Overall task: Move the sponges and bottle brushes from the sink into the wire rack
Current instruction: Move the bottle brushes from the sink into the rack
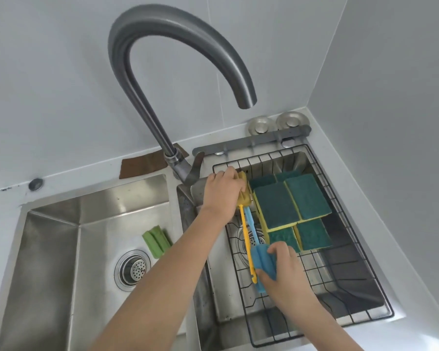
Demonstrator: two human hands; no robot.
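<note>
Sponges [293,203] with green tops and yellow bases already lie stacked and overlapping in the wire rack [340,264], which sits over the right basin. Your left hand [222,192] is closed round the yellow foam head of the yellow brush [245,233] at the rack's far left corner; its handle runs toward you along the rack's left side. Your right hand [281,268] grips the blue foam head of the blue brush [260,262] near the rack's left edge, thumb and fingers pinching the foam; its blue handle points away, lying just beside the yellow handle and crossing it. Both brushes are over the rack; you can't tell if they rest on the wire. One green brush [156,239] still lies in the left sink [61,236], beside the drain [132,269]. Tap [162,79] arches above
</note>
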